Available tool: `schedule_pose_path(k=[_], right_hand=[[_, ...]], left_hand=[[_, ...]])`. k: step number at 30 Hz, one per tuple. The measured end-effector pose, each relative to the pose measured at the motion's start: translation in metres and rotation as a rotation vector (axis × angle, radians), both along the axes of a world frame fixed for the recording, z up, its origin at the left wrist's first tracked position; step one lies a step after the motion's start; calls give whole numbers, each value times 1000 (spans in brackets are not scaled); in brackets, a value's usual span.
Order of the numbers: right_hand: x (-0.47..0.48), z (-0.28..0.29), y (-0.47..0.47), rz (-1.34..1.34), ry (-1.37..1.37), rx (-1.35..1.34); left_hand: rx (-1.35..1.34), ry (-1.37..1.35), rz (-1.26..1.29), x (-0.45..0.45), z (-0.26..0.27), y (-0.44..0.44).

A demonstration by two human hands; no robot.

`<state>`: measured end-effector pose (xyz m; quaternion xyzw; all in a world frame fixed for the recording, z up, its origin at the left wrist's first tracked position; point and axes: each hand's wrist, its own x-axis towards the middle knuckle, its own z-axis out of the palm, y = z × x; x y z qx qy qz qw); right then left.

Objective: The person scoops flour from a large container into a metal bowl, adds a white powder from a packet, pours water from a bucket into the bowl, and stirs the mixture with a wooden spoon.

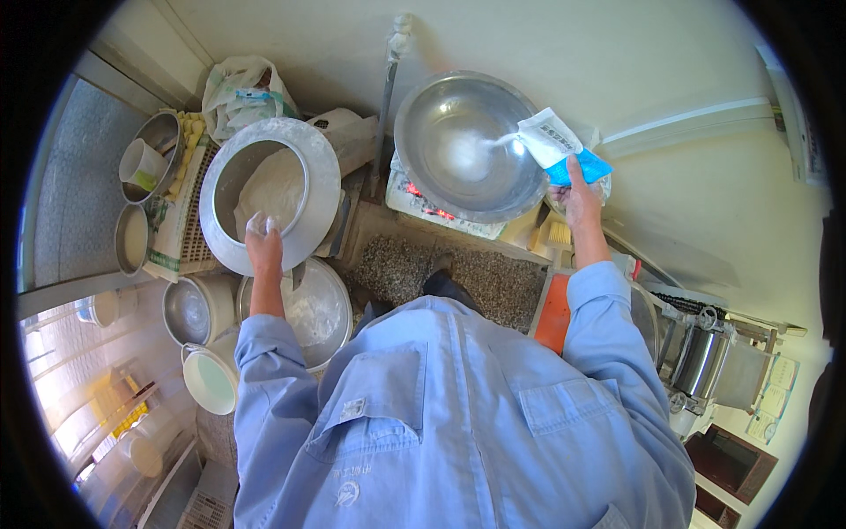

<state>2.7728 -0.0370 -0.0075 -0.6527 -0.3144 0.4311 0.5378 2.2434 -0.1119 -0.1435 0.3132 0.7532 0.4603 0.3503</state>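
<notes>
My right hand (pixel 579 198) grips a white and blue plastic bag (pixel 554 142) that bears writing. The bag is tilted, and a white powdery or granular stream runs from its corner into a wide metal basin (pixel 429 125). A heap of the white material (pixel 466 155) lies on the basin's bottom. My left hand (pixel 264 241), its fingertips whitened, is at the inner edge of a wide-rimmed metal pot (pixel 317 142). Pale dough (pixel 274 185) lies inside this pot. Whether the fingers grip the edge or only rest there is unclear.
Under the basin is a white device (pixel 429 210) with red lit marks. A brush (pixel 558 233) lies right of it. At left are a floury round pan (pixel 324 324), a bucket (pixel 210 380) and a crate (pixel 198 211). A roller machine (pixel 700 360) stands at right.
</notes>
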Motion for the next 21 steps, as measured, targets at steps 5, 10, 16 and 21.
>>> schedule_pose_path(k=[5, 10, 16, 21], right_hand=[[-5, -5, -3, 41, 451, -124], [-13, -9, -8, 39, 657, -89], [-11, -9, -10, 28, 713, -57], [-6, 0, -7, 51, 731, -17]], left_hand=[[13, -25, 13, -7, -11, -2], [15, -30, 9, -1, -6, -2], [-2, 29, -2, 10, 12, -1], [-26, 17, -12, 4, 12, 0]])
